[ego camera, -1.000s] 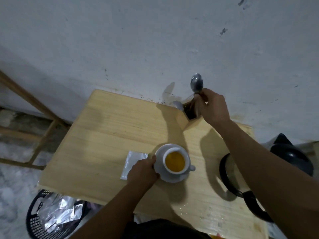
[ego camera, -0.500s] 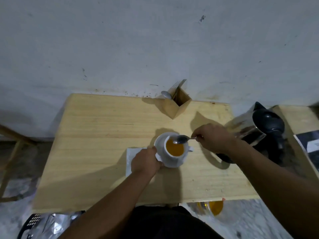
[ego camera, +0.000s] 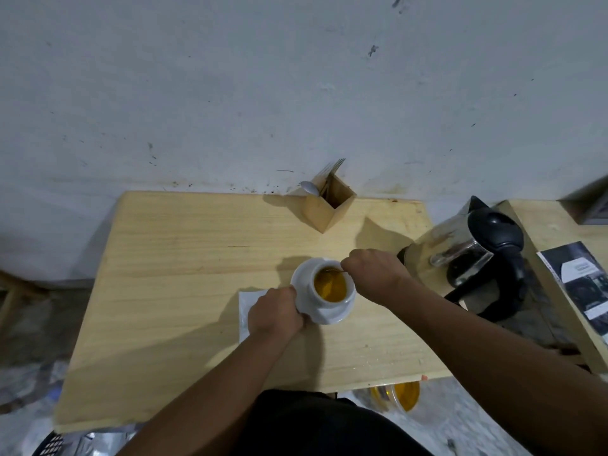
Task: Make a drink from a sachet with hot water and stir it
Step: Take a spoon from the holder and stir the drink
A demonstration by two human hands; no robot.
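A white cup (ego camera: 332,302) full of orange drink (ego camera: 330,286) stands on a white saucer (ego camera: 299,278) near the middle of the wooden table (ego camera: 184,258). My left hand (ego camera: 274,312) grips the saucer's near-left rim. My right hand (ego camera: 373,274) pinches a metal spoon (ego camera: 332,270) whose bowl dips into the drink at the cup's far side. A flat silver sachet (ego camera: 245,311) lies under my left hand, mostly hidden.
A wooden cutlery box (ego camera: 324,209) with a spoon and forks stands at the table's back edge by the wall. A steel kettle (ego camera: 473,258) with black handle sits at the right. A second table with a booklet (ego camera: 579,284) lies further right. A basket of wrappers (ego camera: 52,444) is on the floor.
My right hand brought the spoon down from the cutlery box to the cup and put its bowl into the drink. My left hand kept its hold on the saucer.
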